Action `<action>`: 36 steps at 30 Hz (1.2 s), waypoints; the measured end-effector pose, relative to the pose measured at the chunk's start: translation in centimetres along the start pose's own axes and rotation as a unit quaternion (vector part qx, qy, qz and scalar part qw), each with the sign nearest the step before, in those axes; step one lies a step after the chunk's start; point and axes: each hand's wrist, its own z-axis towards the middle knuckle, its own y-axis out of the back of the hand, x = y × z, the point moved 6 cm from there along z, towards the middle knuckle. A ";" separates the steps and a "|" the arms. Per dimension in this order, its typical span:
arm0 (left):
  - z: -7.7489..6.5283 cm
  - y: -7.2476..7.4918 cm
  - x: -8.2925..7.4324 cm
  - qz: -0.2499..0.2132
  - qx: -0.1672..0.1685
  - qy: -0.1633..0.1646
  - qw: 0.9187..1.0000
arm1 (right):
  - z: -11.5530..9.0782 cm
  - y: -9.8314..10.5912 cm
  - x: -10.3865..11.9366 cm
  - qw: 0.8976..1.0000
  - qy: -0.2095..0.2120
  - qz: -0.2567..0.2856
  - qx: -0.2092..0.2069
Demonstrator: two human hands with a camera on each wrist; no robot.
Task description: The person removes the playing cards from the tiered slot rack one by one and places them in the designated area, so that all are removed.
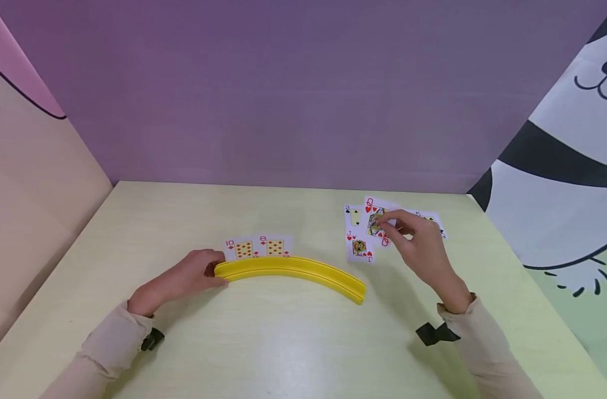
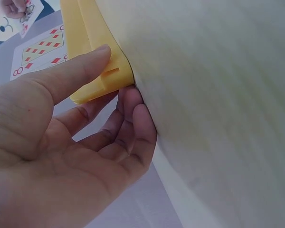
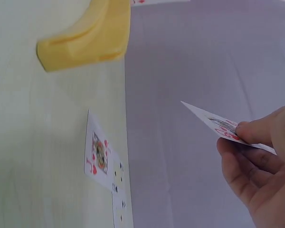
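Observation:
A curved yellow card holder (image 1: 293, 267) stands on the table, its left end gripped by my left hand (image 1: 189, 271). The left wrist view shows the thumb (image 2: 92, 61) on one face of the holder and curled fingers at the other. Rising from its slot are the ten of diamonds (image 1: 243, 249) and the eight of diamonds (image 1: 275, 247). My right hand (image 1: 423, 249) pinches the queen of hearts (image 1: 375, 213) between thumb and fingers. In the right wrist view that queen (image 3: 221, 126) is tilted, raised off the table.
Beneath and around the right hand, the jack of hearts (image 1: 359, 248), a black two (image 1: 355, 217) and a black five (image 1: 435, 219) lie face up on the table (image 1: 283, 343). A purple wall (image 1: 283, 100) rises behind the table's far edge.

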 end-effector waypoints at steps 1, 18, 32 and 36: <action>0.0 0.0 0.0 0.003 -0.001 0.003 1.000 | 0.0 0.2 -0.4 1.000 -0.004 -0.005 0.000; -0.1 -0.3 -0.8 0.062 -0.030 0.009 0.998 | -0.6 1.3 -6.4 0.994 -0.098 -0.035 0.039; -0.2 -0.7 -1.0 0.060 -0.028 0.019 0.998 | -1.7 0.3 -9.5 0.988 -0.135 -0.018 0.077; -0.2 -0.8 -1.0 0.057 -0.030 0.018 0.998 | -1.9 0.2 -10.2 0.983 -0.154 -0.017 0.095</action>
